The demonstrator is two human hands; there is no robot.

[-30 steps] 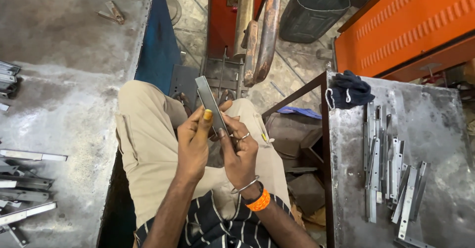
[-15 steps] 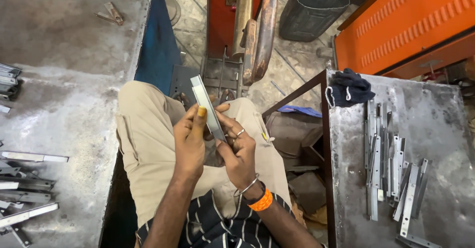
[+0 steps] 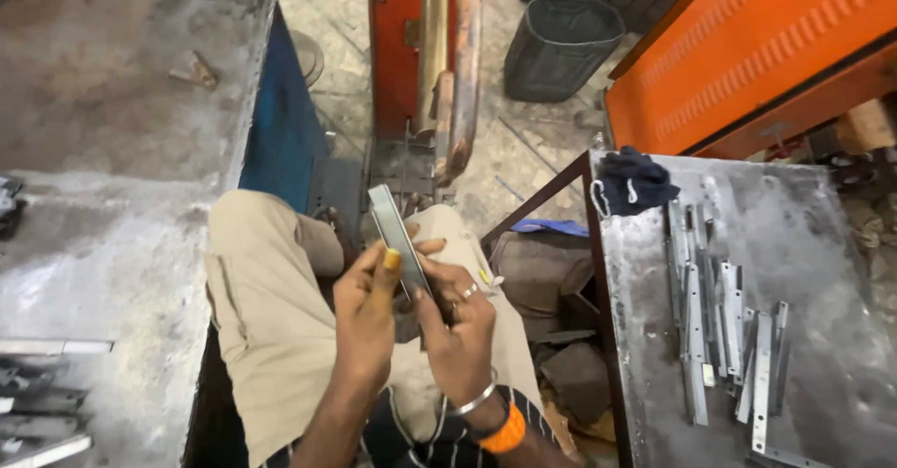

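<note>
A long flat grey metal strip (image 3: 392,230) is held over my lap, slanting up and away from me. My left hand (image 3: 366,314) grips its lower part, thumb with a yellow-painted nail pressed on the strip. My right hand (image 3: 458,323), with a ring, a metal bangle and an orange band at the wrist, holds the same strip from the right side. I sit between two metal tables, wearing beige trousers.
A grey metal table (image 3: 822,244) at right carries several similar metal strips (image 3: 719,309) and a dark cloth (image 3: 633,180). Another worn table (image 3: 112,197) at left holds metal pieces (image 3: 37,403) at its near edge. Ahead stand a red machine (image 3: 430,48), a dark bin (image 3: 561,43) and an orange panel (image 3: 747,48).
Both hands and the strip stay together over my lap; the view has shifted slightly, and the strip sits a little lower in my hands.
</note>
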